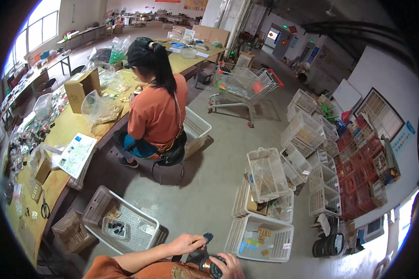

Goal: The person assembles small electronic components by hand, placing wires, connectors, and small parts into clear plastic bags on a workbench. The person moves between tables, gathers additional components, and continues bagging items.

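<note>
My left hand (187, 243) is held in front of my body near the lower edge. Its fingers are closed together, and anything between them is too small to make out. Below it and to the right, my right hand (231, 267) is closed around a black round thing with a shiny copper-coloured side (208, 266). The lower edge cuts off part of that hand. Just left of my hands a grey plastic crate (146, 215) stands on the floor, with a small clear tub (114, 228) of black parts inside. To the right, a white crate (287, 253) contains small orange-brown pieces and blue packets.
A person in an orange shirt (156, 107) sits on a stool at the long yellow worktable (65, 186). Scissors (45, 207) lie on its near end. Stacked white crates (265, 172) and red crates (358, 172) line the right side. A shopping cart (244, 88) stands farther back.
</note>
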`<state>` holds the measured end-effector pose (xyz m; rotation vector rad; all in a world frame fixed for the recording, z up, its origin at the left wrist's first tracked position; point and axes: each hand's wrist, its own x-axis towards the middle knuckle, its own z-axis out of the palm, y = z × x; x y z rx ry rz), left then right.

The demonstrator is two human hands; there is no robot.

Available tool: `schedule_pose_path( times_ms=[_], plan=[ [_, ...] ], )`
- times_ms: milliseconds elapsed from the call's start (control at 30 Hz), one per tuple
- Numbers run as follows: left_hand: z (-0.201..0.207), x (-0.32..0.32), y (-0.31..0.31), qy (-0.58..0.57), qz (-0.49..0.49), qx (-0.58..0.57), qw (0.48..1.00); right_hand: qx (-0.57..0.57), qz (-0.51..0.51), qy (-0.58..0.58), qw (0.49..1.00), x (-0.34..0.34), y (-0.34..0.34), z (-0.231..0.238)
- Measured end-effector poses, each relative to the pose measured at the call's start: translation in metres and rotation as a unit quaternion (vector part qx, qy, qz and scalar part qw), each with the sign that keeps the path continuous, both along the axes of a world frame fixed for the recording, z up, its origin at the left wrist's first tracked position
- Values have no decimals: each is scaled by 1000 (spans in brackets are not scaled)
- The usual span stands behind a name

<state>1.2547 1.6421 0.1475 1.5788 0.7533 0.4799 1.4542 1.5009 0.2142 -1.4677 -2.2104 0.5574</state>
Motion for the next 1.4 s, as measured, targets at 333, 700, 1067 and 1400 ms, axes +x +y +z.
schedule_pose_path(
  times_ms=[333,700,1067,1400],
  plan=[
    [2,94,194,-20,173,-8,985,0,157,-107,982,132,280,-9],
    [-43,155,405,-265,287,-319,863,34,332,-167,928,182,535,-22],
    [-16,207,638,-360,230,-259,866,192,260,-175,930,212,747,0],
    [-36,207,758,-335,411,-151,834,62,408,-164,896,228,930,-22]
  ],
)
